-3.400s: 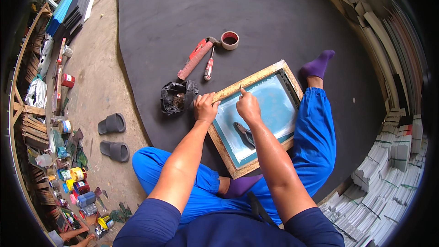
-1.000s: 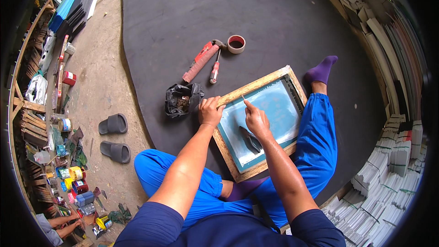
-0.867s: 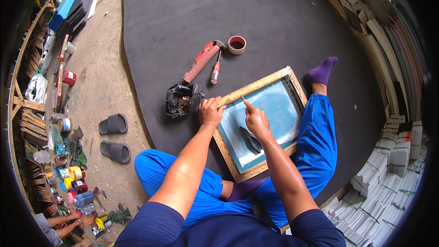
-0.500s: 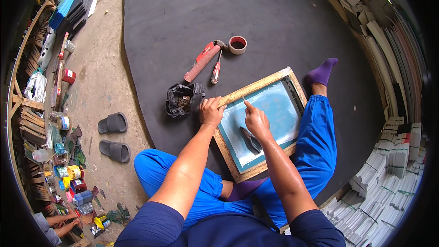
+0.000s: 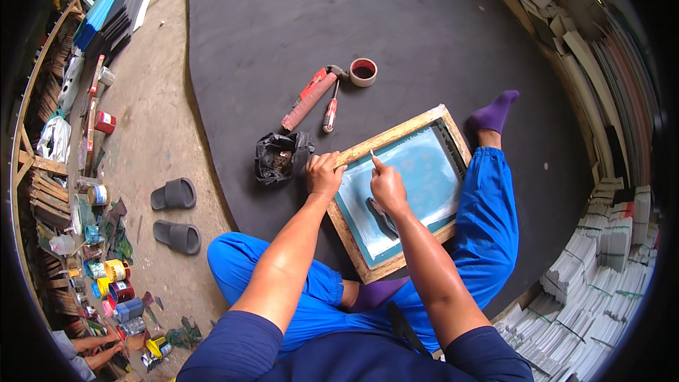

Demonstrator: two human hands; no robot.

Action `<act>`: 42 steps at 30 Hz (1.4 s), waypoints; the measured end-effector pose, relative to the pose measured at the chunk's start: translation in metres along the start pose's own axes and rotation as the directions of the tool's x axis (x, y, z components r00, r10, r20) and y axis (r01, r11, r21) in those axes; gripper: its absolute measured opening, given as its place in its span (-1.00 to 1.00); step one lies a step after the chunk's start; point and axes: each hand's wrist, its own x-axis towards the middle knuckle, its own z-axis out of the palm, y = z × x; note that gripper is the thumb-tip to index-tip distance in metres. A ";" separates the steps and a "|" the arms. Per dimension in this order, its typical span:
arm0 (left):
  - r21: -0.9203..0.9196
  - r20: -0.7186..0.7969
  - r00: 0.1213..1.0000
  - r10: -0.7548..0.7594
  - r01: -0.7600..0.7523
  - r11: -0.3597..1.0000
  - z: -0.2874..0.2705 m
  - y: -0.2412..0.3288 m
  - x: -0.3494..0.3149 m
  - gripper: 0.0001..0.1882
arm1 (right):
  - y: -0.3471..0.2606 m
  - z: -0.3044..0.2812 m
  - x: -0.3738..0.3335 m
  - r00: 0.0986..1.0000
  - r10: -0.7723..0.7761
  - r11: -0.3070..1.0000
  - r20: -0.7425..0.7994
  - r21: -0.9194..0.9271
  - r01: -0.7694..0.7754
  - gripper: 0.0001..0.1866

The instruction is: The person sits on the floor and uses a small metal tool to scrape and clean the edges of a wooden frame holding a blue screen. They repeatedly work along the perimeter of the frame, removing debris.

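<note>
A wooden-framed printing screen (image 5: 440,122) with blue mesh lies tilted between my legs. My left hand (image 5: 326,174) is closed on its upper left corner, fingers over the wood. My right hand (image 5: 387,182) is held over the mesh by the far rail, its fingers closed in a pinch. A small thin tip shows between these fingers and the wood, too small to name. Dark-handled pliers (image 5: 382,218) rest on the mesh, partly hidden under my right wrist.
Past the frame lie a red-and-grey hammer (image 5: 310,100), a red-handled screwdriver (image 5: 330,114) and a tape roll (image 5: 363,72). A black plastic bag (image 5: 272,158) of small bits sits left. Slippers (image 5: 175,193), paint cans (image 5: 117,269) and another person's hands (image 5: 106,348) are farther left; paper stacks (image 5: 590,269) right.
My right hand has shifted slightly left along the far rail and now covers more of the pliers. My left hand keeps its place on the corner.
</note>
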 end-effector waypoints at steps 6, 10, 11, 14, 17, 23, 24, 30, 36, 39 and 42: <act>0.021 0.031 0.999 -0.008 0.007 1.000 -0.001 0.004 0.002 -0.52 | 0.035 0.027 0.011 0.996 -0.046 0.975 -0.081 0.213 0.062 -0.58; 0.034 0.034 0.999 -0.018 0.017 0.999 -0.004 0.001 -0.001 -0.52 | 0.030 0.017 0.004 0.998 -0.047 0.994 -0.031 0.098 0.049 -0.58; 0.036 0.035 0.999 -0.023 0.022 0.999 -0.005 0.000 -0.002 -0.52 | 0.023 0.011 0.001 0.999 -0.043 0.999 -0.006 0.018 0.043 -0.58; 0.034 0.039 0.999 -0.024 0.023 0.999 -0.005 -0.002 -0.004 -0.52 | 0.028 0.015 0.003 0.995 -0.094 0.995 -0.017 0.026 0.094 -0.57; 0.015 0.040 0.999 -0.008 0.007 1.000 -0.002 0.006 0.002 -0.52 | 0.078 0.051 0.028 0.988 -0.126 0.898 -0.095 0.412 0.154 -0.56; 0.029 0.027 0.999 -0.020 0.020 0.999 -0.003 -0.004 -0.004 -0.53 | 0.052 0.032 0.011 0.985 -0.169 0.985 -0.043 0.031 0.170 -0.54; 0.033 0.024 1.000 -0.017 0.017 0.999 -0.003 -0.003 -0.001 -0.54 | 0.043 0.023 0.008 0.988 -0.156 0.986 -0.017 -0.055 0.155 -0.53; 0.029 0.034 0.999 -0.011 0.010 1.000 -0.001 0.000 0.000 -0.52 | 0.081 0.044 0.033 0.989 -0.072 0.735 0.130 0.677 -0.035 -0.55; 0.005 0.013 1.000 -0.003 0.003 1.000 -0.001 -0.003 -0.002 -0.55 | 0.049 -0.013 0.030 0.778 0.015 0.280 0.629 0.744 -0.607 -0.54; 0.046 0.061 0.998 -0.026 0.023 0.999 -0.003 0.002 -0.004 -0.53 | 0.041 -0.025 0.018 0.857 0.068 0.614 0.510 0.656 -0.439 -0.51; 0.095 0.068 0.996 -0.049 0.042 0.995 -0.007 0.005 -0.003 -0.52 | 0.047 -0.014 0.015 0.946 -0.016 0.796 0.323 0.577 -0.184 -0.51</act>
